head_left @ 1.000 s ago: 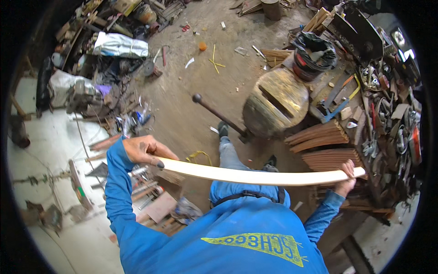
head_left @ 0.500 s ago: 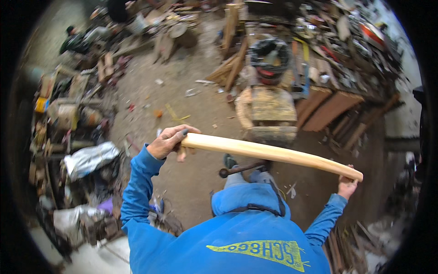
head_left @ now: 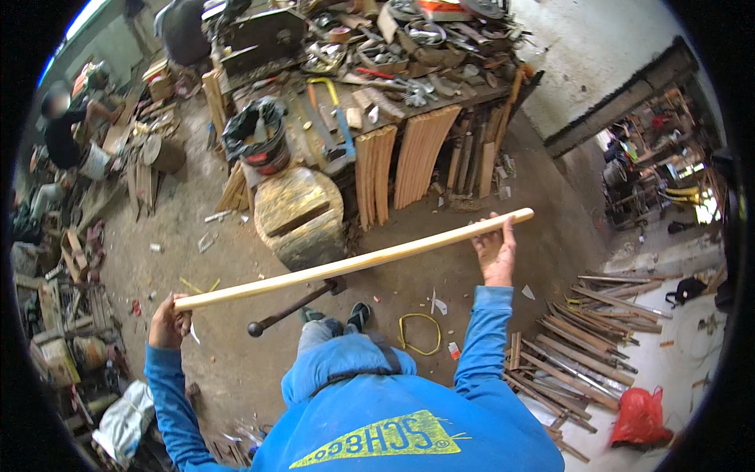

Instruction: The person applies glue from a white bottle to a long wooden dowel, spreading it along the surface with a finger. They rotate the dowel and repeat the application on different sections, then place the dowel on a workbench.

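Note:
A long, smooth, pale wooden handle spans the space before me, its right end higher in the picture and rounded. My left hand is closed around its left end. Near the right end, my right hand grips it from below, thumb and fingers up against the wood and palm showing. Below the middle of the handle, a dark metal bar with a ball end sticks out in front of my legs. Just beyond stands a round wooden block with a slot in its top.
A cluttered workbench holds tools, scraps and a yellow-and-blue hacksaw. A black-lined bucket stands by the block. Wooden boards lean beneath the bench. Several sticks and a red bag lie at right. A person sits far left.
My view has swung to the right. The handle now tilts up toward the right instead of down, with my right hand raised and my left lowered. Both hands still hold it.

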Demonstrator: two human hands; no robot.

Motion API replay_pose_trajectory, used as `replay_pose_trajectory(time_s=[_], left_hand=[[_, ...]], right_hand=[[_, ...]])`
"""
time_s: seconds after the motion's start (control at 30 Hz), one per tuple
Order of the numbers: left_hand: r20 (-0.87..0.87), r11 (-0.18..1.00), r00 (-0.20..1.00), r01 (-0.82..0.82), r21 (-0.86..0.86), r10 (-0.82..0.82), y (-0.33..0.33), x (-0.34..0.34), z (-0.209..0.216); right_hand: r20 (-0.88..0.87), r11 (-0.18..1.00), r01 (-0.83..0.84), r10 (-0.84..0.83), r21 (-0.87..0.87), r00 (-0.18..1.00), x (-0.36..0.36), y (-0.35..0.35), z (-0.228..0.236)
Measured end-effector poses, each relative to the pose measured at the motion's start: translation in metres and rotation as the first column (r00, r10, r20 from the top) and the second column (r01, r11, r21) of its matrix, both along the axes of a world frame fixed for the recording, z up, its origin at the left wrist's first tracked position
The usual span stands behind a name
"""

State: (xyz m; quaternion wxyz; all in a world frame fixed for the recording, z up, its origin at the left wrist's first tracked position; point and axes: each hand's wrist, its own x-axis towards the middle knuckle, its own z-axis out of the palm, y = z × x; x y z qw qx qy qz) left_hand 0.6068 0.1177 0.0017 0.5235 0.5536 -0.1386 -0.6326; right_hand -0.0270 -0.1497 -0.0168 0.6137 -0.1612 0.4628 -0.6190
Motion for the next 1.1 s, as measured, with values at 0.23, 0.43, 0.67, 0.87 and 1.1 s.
replay_pose_trajectory(time_s=[0.23,0.43,0.67,0.87,1.1], left_hand=[[-0.040,0.728,0.734,-0.678,-0.099,0.678,0.018,0.080,-0.071],[-0.503,0.538,0.529,-0.831,-0.142,0.684,-0.025,0.097,-0.135],[-0.505,0.533,0.511,-0.839,-0.114,0.696,-0.049,0.106,-0.089],[-0.586,0.708,0.651,-0.684,-0.175,0.483,-0.047,0.145,-0.088],[-0.583,0.811,0.717,-0.562,-0.162,0.381,-0.060,0.162,-0.106]], right_hand=[[-0.471,0.606,-0.691,0.512,-0.394,0.718,0.110,0.080,0.150],[-0.928,0.014,-0.963,0.265,-0.268,0.262,0.314,0.167,0.238],[-0.977,0.047,-0.990,0.159,-0.135,0.141,0.403,0.205,0.263],[-0.977,0.113,-0.981,0.126,-0.157,0.171,0.427,0.202,0.266],[-0.969,0.173,-0.980,0.207,-0.101,0.136,0.435,0.194,0.264]])
